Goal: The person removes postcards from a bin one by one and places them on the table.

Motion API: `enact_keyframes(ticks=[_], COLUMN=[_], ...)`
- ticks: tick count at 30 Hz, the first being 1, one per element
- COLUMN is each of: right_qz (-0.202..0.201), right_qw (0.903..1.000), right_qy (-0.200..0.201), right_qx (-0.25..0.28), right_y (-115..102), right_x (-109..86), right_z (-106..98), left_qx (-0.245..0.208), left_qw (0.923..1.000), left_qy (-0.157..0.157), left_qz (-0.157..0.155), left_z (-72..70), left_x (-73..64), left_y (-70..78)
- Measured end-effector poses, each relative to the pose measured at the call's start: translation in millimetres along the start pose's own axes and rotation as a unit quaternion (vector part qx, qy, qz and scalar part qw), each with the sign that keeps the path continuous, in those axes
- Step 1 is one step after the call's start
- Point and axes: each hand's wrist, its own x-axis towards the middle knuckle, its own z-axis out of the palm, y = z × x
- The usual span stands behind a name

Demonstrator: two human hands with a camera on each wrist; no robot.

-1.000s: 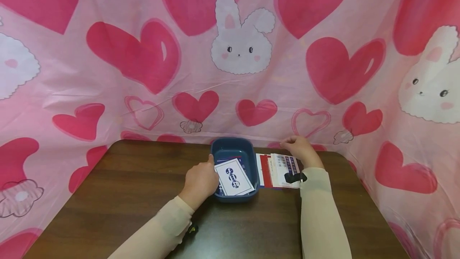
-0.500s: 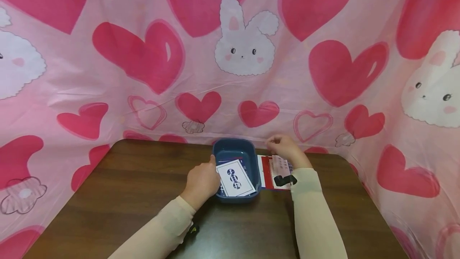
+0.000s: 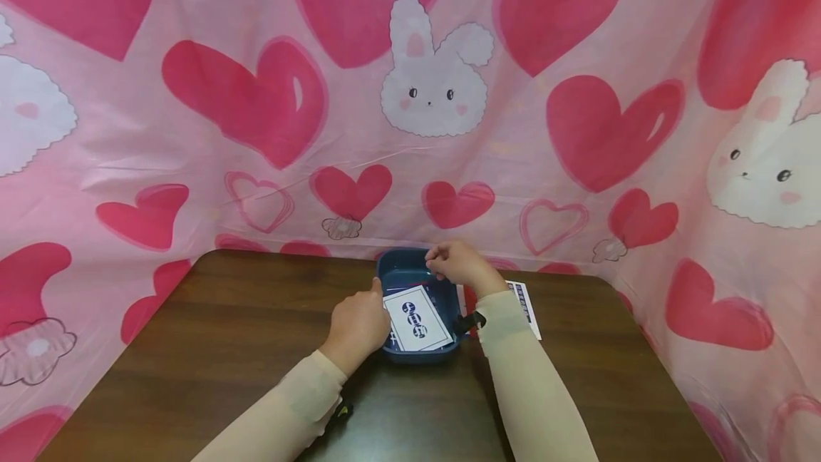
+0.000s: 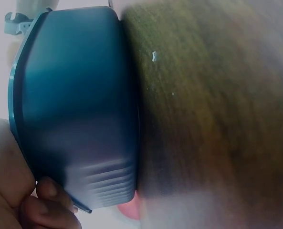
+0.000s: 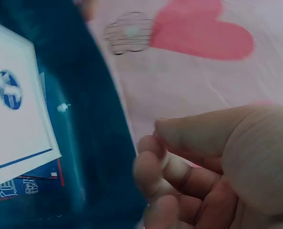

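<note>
A dark blue plastic bin point(image 3: 404, 255) stands at the back middle of the table. My left hand point(image 3: 358, 323) grips its left rim, and the left wrist view shows bent fingers point(image 4: 50, 202) at the edge. On top in the bin lies a white card point(image 3: 417, 319) with a blue logo and border, over darker blue cards point(image 5: 17, 187). My right hand point(image 3: 460, 266) hangs over the bin's back right rim, its fingers loosely bent and nothing visible between them. Under the right wrist, white and red printed cards point(image 3: 526, 305) lie on the table beside the bin, partly hidden.
The brown wooden table point(image 3: 256, 334) reaches back to a pink cloth point(image 3: 276, 134) with hearts and rabbits, which closes in the back and both sides. A black strap piece point(image 3: 470, 322) sits at the right wrist.
My right hand has moved left from above the loose cards to the bin's rim, uncovering the right end of the card pile. My left hand has stayed on the bin.
</note>
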Motion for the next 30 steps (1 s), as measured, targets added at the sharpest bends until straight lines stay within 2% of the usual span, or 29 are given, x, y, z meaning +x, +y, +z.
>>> enact_keyframes(ticks=[3, 6, 14, 23, 30], right_qz=[-0.010, -0.003, 0.056, 0.047, 0.047], right_qw=[0.9981, 0.9942, 0.9754, 0.9599, 0.9606], right_qy=[-0.021, -0.035, -0.055, -0.037, -0.006], right_qx=[-0.058, -0.102, -0.206, -0.274, -0.274], right_y=[-10, -19, -33, -36, -35], right_x=[3.7, 5.3, 4.6, 2.1, 6.2], right_z=[12, 22, 41, 54, 52], left_qx=[0.000, 0.001, 0.011, 0.004, 0.004], left_qw=[1.0000, 1.0000, 0.9999, 0.9999, 1.0000], left_qy=[-0.007, -0.009, 0.002, 0.006, 0.004], left_qz=[-0.001, 0.000, -0.002, 0.007, 0.003], left_z=[0.1, 0.0, 0.9, 3.0, 1.1], left_x=[0.3, 0.1, 0.2, 1.0, -0.5], left_y=[-1.2, -1.4, -1.0, -2.2, -0.6])
